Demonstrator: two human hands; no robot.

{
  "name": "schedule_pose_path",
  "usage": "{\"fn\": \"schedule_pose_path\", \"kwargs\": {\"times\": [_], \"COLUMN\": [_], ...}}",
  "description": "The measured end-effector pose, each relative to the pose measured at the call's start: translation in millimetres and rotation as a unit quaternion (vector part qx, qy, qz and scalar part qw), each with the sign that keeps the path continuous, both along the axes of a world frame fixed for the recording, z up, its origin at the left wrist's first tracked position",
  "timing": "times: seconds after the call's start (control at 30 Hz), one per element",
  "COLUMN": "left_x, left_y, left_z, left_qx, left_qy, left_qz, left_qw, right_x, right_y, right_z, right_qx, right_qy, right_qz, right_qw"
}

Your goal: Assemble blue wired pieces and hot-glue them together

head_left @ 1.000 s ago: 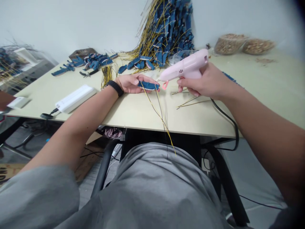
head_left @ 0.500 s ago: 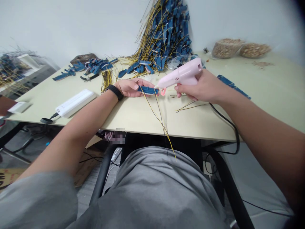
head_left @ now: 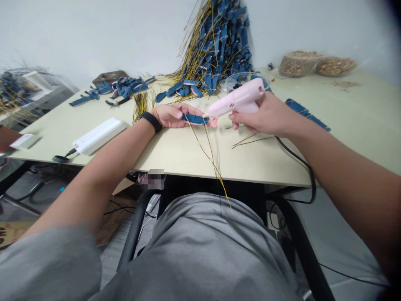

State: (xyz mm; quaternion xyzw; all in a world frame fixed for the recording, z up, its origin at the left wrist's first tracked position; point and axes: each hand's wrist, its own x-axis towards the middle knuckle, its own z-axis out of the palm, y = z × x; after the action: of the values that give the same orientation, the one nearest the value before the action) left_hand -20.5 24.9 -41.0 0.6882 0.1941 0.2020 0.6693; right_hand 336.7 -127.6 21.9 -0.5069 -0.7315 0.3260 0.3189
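Note:
My left hand [head_left: 171, 116] is closed on a small blue plastic piece [head_left: 194, 119], held by its left end just above the table. Yellow and black wires [head_left: 205, 152] come off the piece and hang past the table's front edge onto my lap. In my right hand [head_left: 266, 115] is a pale pink hot glue gun [head_left: 238, 100], its grip wrapped by my fingers. The nozzle tip points left and down at the right end of the blue piece; whether it touches, I cannot tell. A black cord [head_left: 296, 154] runs from under my right hand off the table.
A tall heap of wired blue pieces [head_left: 219, 50] leans on the wall. More blue pieces [head_left: 125, 87], pliers [head_left: 117, 102] and a white box-shaped device [head_left: 99, 136] lie at left. Blue strips [head_left: 307, 113] lie at right; two filled clear bags [head_left: 299, 64] stand behind on the table [head_left: 175, 154].
Almost nothing differs. The glue gun has tilted or dropped very slightly at the nozzle end of the blue piece; both hands keep their hold.

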Motion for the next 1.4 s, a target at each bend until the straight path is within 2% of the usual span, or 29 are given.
{"fn": "schedule_pose_path", "kwargs": {"times": [0.37, 0.63, 0.87, 1.1, 1.3, 1.4], "left_x": [3.7, -1.6, -0.9, -2.7, -0.3, 1.3], "left_y": [0.7, 4.2, 6.6, 8.1, 3.2, 3.6], "left_z": [1.5, -1.7, -1.4, -4.4, -0.8, -1.9], "left_qx": [0.000, -0.003, 0.003, 0.009, 0.013, 0.016], "left_qy": [-0.007, 0.011, 0.009, 0.011, -0.004, -0.003], "left_qz": [-0.016, 0.013, -0.023, -0.011, -0.037, -0.026], "left_qw": [1.000, 1.000, 1.000, 1.000, 0.999, 1.000], "right_x": [1.2, 1.5, 4.3, 4.3, 5.9, 5.9], "right_y": [-1.1, -0.1, 0.9, -4.3, -4.9, -5.3], "right_z": [2.1, 0.0, 0.7, 5.9, 7.6, 8.0], "right_qx": [-0.005, -0.006, -0.010, -0.024, -0.015, -0.013], "right_qy": [-0.017, -0.001, -0.007, -0.013, -0.026, -0.028], "right_qz": [0.002, 0.004, -0.004, -0.008, -0.004, -0.002], "right_qw": [1.000, 1.000, 1.000, 1.000, 1.000, 1.000]}}
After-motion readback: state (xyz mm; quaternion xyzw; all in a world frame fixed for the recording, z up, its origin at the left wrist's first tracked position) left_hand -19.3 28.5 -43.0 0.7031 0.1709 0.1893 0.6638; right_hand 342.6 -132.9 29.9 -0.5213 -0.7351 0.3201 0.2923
